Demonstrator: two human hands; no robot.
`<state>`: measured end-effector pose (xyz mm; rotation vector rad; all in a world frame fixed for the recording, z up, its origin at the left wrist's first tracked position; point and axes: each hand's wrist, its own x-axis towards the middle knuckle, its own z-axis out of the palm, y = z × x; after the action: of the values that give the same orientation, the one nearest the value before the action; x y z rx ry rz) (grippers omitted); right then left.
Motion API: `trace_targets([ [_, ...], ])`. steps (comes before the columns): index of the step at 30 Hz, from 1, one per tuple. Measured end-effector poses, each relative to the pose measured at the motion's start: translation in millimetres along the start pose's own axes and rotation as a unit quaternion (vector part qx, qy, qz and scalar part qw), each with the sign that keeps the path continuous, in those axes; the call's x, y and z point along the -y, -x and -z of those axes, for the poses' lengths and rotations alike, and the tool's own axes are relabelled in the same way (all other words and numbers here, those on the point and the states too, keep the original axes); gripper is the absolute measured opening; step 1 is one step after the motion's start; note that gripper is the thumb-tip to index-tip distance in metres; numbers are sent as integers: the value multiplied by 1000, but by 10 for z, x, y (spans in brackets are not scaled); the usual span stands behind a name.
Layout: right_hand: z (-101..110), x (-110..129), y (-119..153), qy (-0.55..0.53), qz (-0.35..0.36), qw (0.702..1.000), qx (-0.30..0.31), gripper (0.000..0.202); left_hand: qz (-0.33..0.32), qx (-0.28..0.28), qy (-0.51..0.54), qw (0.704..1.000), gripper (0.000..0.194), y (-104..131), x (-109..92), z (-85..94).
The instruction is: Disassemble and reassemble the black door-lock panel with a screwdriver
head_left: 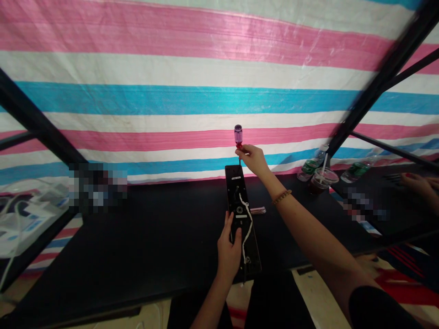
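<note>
A long black panel point(254, 251) lies lengthwise on the black table point(164, 237), with a white cable point(249, 224) running down it. My left hand point(230, 249) rests on the panel's left side, its fingers apart. Above the panel's far end, my right hand point(253, 157) pinches a screwdriver point(238, 135) with a clear purple and red handle, held upright. The shaft points down near the panel's far right corner; whether its tip touches anything cannot be made out. Beside the panel's right edge lies a small pinkish bundle point(258, 210).
At the back right stand a water bottle point(310, 165) and a plastic cup point(322, 179) with a straw. Another bottle point(358, 170) and a person's hand point(420, 183) are farther right. White items with cables point(34, 212) sit at far left. Black metal posts flank the table.
</note>
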<state>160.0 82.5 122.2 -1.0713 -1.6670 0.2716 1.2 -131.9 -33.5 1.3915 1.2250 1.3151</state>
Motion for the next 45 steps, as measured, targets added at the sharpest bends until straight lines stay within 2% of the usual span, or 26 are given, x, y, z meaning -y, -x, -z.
trace_targets([
  [7, -36, -30, 20, -45, -15, 999, -16, 20, -2, -4, 6, 1000, 49, 10, 16, -3],
  [14, 14, -30, 61, 9, -32, 999, -33, 20, 2, 1, 10, 1000, 50, 4, -12, -3],
  [20, 18, -42, 90, -43, -40, 998, -36, 20, 5, 0, 7, 1000, 49, 2, -9, 2],
  [28, 108, 29, 145, -82, -47, 992, -81, 25, 7, 0, 11, 1000, 50, 6, -40, 9],
  [38, 52, -92, 172, -84, -55, 993, -62, 28, 2, -8, 12, 1000, 48, 3, -14, -5],
  [45, 56, -107, 144, -93, -55, 994, -17, 30, -4, -6, 17, 1000, 49, 4, -19, 2],
])
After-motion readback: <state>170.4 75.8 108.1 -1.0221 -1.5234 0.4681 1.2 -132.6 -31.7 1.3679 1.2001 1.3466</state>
